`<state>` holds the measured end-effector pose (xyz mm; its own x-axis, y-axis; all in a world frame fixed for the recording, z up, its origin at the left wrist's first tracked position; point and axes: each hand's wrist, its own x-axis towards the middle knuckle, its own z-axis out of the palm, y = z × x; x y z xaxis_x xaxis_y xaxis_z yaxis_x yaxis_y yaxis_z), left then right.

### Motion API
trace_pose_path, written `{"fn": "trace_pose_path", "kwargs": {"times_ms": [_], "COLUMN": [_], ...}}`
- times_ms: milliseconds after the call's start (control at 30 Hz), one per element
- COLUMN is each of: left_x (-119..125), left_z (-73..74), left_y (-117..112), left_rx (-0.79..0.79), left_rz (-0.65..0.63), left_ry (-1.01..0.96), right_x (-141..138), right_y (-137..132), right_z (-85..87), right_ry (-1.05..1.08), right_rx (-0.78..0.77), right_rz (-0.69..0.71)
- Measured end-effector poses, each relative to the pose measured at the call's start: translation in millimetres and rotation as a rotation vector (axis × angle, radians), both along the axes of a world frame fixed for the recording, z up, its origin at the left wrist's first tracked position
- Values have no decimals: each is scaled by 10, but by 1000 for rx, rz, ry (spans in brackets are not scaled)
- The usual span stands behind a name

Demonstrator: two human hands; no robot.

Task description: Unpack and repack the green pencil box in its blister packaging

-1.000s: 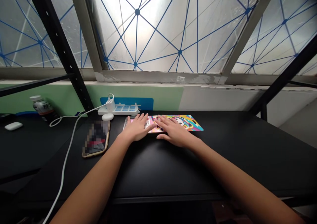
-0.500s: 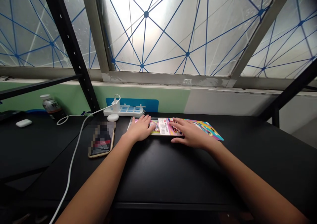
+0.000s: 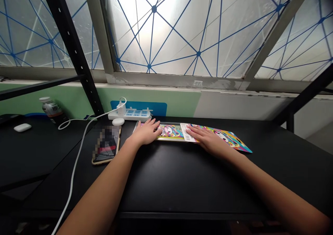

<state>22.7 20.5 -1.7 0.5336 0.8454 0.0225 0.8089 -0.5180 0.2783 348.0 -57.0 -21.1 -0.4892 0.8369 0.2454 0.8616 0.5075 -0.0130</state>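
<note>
Our left hand (image 3: 146,133) lies flat, fingers stretched out, on the left end of the pencil box (image 3: 170,131), which sits at the back of the black worktop (image 3: 182,179), just in front of the power strip (image 3: 130,114). Our right hand (image 3: 209,139), also flat and unclenched, presses on the colourful card sleeve (image 3: 229,139) jutting past the box's right end. With palm pressure alone, we judge the sleeve could skew or the box skid towards the phone (image 3: 106,145).

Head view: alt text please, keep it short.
Over a black table, two bare hands lie flat: the left hand on a colourful flat box, the right hand on a matching printed sleeve at its right end. A phone lies left of them, a power strip behind.
</note>
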Motion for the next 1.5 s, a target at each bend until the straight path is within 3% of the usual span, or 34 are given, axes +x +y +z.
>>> {"fn": "trace_pose_path", "kwargs": {"times_ms": [133, 233, 300, 367, 533, 633, 733, 833, 933, 1133, 1333, 1500], "left_x": [-70, -82, -48, 8, 120, 152, 173, 183, 182, 176, 174, 171], "left_z": [19, 9, -4, -9, 26, 31, 10, -14, -31, -62, -41, -36], "left_y": [26, 37, 30, 12, -58, -70, -48, -13, 11, -2, -68, -102], "left_rx": [-10, 1, 22, 54, 107, 118, 123, 121, 125, 165, 273, 327], "left_rz": [24, 57, 81, 109, 143, 140, 119, 89, 73, 58, 76, 129], "left_ry": [-20, -44, -70, -107, -196, -216, -220, -217, -213, -201, -182, -137], "right_x": [341, 338, 96, -318, -1422, -1740, -1836, -1859, -1830, -1575, -1095, -612], "right_y": [-18, -85, -203, -390, -858, -795, -512, -285, -226, -202, 176, 640], "right_z": [182, 354, 415, 404, 165, 44, -7, -31, -41, 116, 369, 373], "right_ry": [67, 85, 39, -69, -235, -157, -4, 93, 155, 207, 226, 170], "right_rx": [71, 213, 275, 284, 201, 124, 51, 13, -27, -117, 25, -132], "right_rz": [-106, -170, -103, 29, 228, 284, 300, 272, 267, 408, 7, -72]}}
